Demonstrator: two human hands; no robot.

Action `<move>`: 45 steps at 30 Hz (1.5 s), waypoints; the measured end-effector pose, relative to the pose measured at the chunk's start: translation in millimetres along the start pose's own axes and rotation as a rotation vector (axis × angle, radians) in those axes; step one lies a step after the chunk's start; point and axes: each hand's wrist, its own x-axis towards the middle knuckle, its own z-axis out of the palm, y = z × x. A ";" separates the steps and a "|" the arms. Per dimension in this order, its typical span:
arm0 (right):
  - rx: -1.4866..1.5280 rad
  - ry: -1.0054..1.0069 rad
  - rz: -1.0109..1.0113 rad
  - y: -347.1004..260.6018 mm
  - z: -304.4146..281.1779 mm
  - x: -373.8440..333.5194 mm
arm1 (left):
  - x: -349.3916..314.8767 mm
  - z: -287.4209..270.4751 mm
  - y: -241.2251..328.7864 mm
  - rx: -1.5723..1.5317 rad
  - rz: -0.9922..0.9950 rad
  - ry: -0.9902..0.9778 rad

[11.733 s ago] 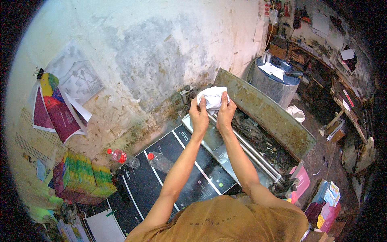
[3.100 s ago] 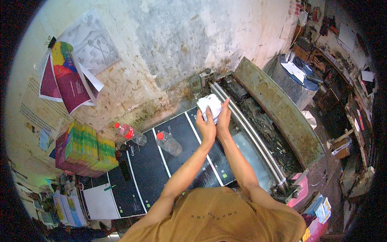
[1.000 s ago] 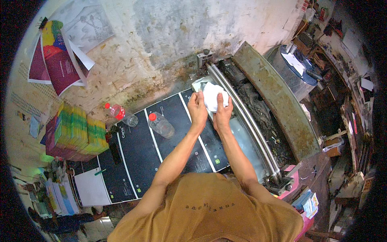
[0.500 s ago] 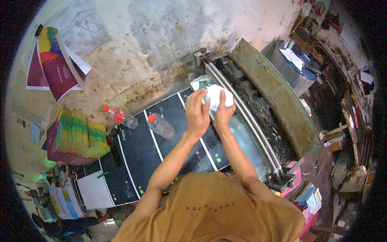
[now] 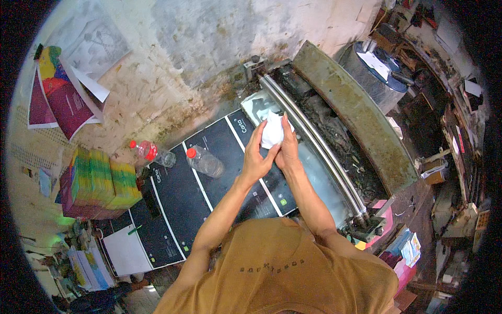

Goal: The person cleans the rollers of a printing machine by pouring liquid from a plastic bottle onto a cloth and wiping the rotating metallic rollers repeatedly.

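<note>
Both of my hands are cupped round a crumpled white wad (image 5: pixel 271 132); whether it is paper or cloth I cannot tell. My left hand (image 5: pixel 256 159) presses its left side and my right hand (image 5: pixel 288 150) its right, with the fingers curled against it. I hold it above the edge of a table covered by black printed sheets (image 5: pixel 230 193), beside a pair of long metal rollers (image 5: pixel 314 145). To the left of my hands a clear plastic bottle with a red cap (image 5: pixel 205 161) lies on the sheets. My palms hide the lower part of the wad.
A second red-capped bottle (image 5: pixel 152 153) lies further left. Behind the table's left end stands a green and yellow stack of printed material (image 5: pixel 99 180). A white sheet (image 5: pixel 127 250) with a green pen (image 5: pixel 135 230) is at the near left. Beyond the rollers runs a curved metal plate (image 5: pixel 355 118).
My hands have closed in on the white wad, which looks smaller and more bunched. My left fingers now press its side. The whole view has shifted slightly.
</note>
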 end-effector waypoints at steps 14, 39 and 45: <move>-0.134 -0.207 -0.059 6.0 -20.5 -3.3 | 0.1 -0.9 -4.5 0.313 -0.015 0.100; -0.617 -0.050 -0.375 9.0 -16.2 -28.4 | -26.6 3.4 33.4 -0.079 -0.282 0.069; -0.089 -0.114 -0.012 11.2 -1.6 -37.5 | -36.6 10.3 27.5 -0.008 -0.217 0.214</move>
